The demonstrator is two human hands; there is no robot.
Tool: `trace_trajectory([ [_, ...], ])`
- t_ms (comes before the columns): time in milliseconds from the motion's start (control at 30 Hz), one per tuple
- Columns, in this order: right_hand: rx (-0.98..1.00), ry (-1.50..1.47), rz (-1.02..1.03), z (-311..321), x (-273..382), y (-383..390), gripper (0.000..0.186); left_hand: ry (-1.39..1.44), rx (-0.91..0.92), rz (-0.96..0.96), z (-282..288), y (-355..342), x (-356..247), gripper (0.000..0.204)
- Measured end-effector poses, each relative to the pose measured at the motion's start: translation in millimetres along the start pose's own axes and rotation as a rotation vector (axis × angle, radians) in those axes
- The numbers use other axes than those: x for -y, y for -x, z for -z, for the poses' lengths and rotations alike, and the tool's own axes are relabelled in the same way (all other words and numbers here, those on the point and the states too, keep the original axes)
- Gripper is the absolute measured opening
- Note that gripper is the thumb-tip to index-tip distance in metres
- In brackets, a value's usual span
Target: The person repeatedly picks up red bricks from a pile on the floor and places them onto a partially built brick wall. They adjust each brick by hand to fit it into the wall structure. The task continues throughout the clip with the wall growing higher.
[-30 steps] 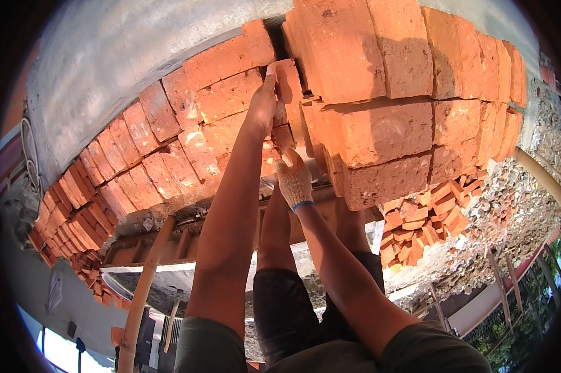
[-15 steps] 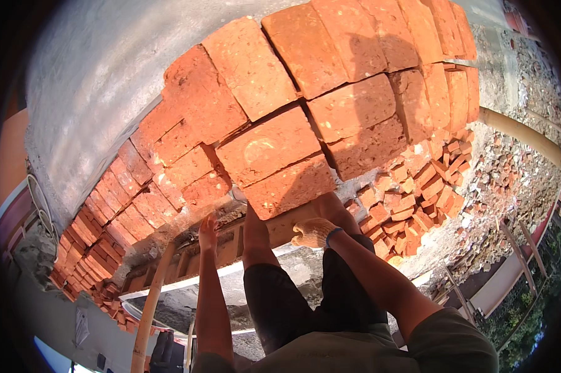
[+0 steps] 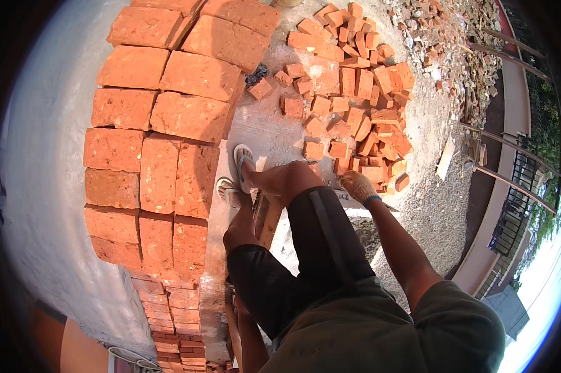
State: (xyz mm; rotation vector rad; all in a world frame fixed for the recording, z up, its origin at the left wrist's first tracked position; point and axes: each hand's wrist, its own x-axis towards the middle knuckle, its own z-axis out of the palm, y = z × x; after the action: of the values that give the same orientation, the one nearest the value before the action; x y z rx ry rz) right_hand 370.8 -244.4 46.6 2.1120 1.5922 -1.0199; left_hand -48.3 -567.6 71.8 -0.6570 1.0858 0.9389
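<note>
My right hand (image 3: 357,186), in a knitted work glove with a blue band at the wrist, hangs beside my right knee. Its fingers are loosely bent and apart, and nothing shows in them. Beyond it lies a heap of loose bricks (image 3: 365,133), tumbled at all angles on the ground. My left forearm (image 3: 250,339) runs down beside my left thigh, and the hand on it is hidden behind my shorts. To my left stands a long stack of orange-red bricks (image 3: 159,168), laid in close rows.
My feet in flip-flops (image 3: 242,163) stand on a narrow concrete strip beside the stack. A smooth grey surface (image 3: 44,180) lies left of it. Gravel and rubble (image 3: 436,56) spread to the right, with long poles (image 3: 510,146) and a fence at the edge.
My view has swung to the right, bringing the loose brick heap nearer the middle. My left hand has dropped out of sight; the right still hangs near my leg.
</note>
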Motion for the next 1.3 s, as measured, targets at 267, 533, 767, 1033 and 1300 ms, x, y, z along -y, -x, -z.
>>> trace_trajectory([
  [267,0.169,-0.27,-0.232,-118.9,-153.9,40.3,0.051,-1.208,-0.352,-0.171,-80.2,-37.3,-77.1,0.068],
  [533,0.009,-0.611,-0.488,-86.2,-240.4,-147.8,0.063,-2.245,-0.263,-0.222,-254.8,-114.1,-16.6,0.076],
  [767,-0.286,-0.293,-0.426,23.6,-308.6,-483.5,0.1,-2.151,0.139,-0.692,-411.8,-385.7,11.7,0.06],
  [1033,-0.518,-0.02,-0.524,71.7,-319.0,-628.3,0.125,-2.637,-0.142,-1.27,-740.3,-779.5,-21.2,0.121],
  [1300,-0.631,0.045,-0.606,35.0,-323.3,-636.7,0.125,-2.614,-0.074,-1.705,-783.9,-867.4,7.7,0.125],
])
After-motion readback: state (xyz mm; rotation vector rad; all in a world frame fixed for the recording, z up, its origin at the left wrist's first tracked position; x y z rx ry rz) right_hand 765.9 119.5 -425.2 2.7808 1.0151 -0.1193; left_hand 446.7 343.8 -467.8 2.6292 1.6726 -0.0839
